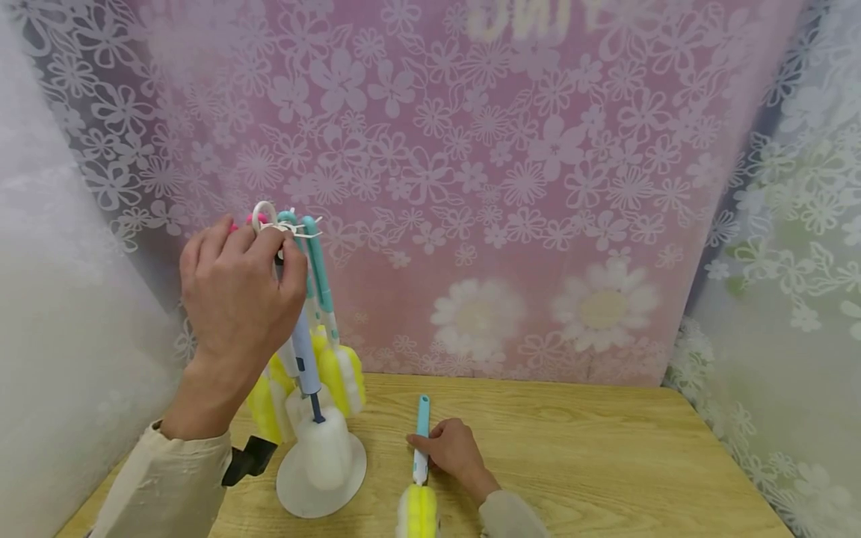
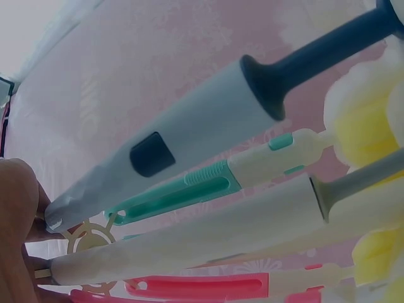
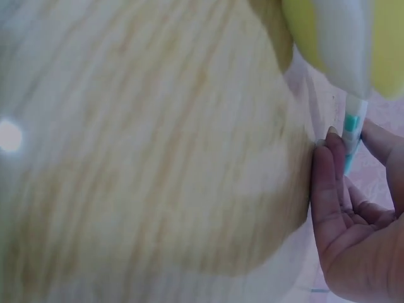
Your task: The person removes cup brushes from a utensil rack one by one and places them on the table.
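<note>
My left hand is raised at the top of a white hanging rack, its fingers curled around the handle end of a brush with a lavender handle and white sponge head. The left wrist view shows that handle running from the fingers, a white-handled brush just below. Low on the table, my right hand pinches a sponge brush with a teal and white handle between thumb and fingers. Its yellow and white sponge head points toward me.
Teal-handled brushes with yellow and white sponge heads hang from the rack. Pink handles show beside them. The wooden table ends at a pink flowered curtain, with pale curtains at both sides.
</note>
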A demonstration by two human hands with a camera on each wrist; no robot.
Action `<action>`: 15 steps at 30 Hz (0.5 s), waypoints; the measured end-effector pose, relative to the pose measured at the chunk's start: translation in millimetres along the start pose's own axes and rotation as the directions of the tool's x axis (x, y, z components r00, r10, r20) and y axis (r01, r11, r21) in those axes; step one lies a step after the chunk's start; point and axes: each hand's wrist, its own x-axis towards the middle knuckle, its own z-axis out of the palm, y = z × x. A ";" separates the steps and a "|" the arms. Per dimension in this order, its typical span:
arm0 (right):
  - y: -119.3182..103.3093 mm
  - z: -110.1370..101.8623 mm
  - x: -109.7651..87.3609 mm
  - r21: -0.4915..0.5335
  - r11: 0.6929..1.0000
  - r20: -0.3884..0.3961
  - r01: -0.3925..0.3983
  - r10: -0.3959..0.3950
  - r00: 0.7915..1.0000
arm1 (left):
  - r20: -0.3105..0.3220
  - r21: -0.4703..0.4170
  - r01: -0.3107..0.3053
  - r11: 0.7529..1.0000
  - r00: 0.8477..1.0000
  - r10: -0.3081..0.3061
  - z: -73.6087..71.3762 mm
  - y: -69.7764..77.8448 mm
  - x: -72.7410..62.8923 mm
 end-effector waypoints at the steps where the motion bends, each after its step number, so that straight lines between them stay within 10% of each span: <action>1: 0.8 -1.2 -0.4 -0.001 1.000 0.012 0.008 -0.008 1.000 | 0.003 -0.002 0.001 1.000 1.000 -0.001 0.3 0.4 0.0; 15: 0.7 -15.5 -9.8 0.042 0.998 0.076 0.039 -0.042 0.996 | 0.033 -0.067 0.075 0.995 0.997 -0.073 -4.5 1.2 1.7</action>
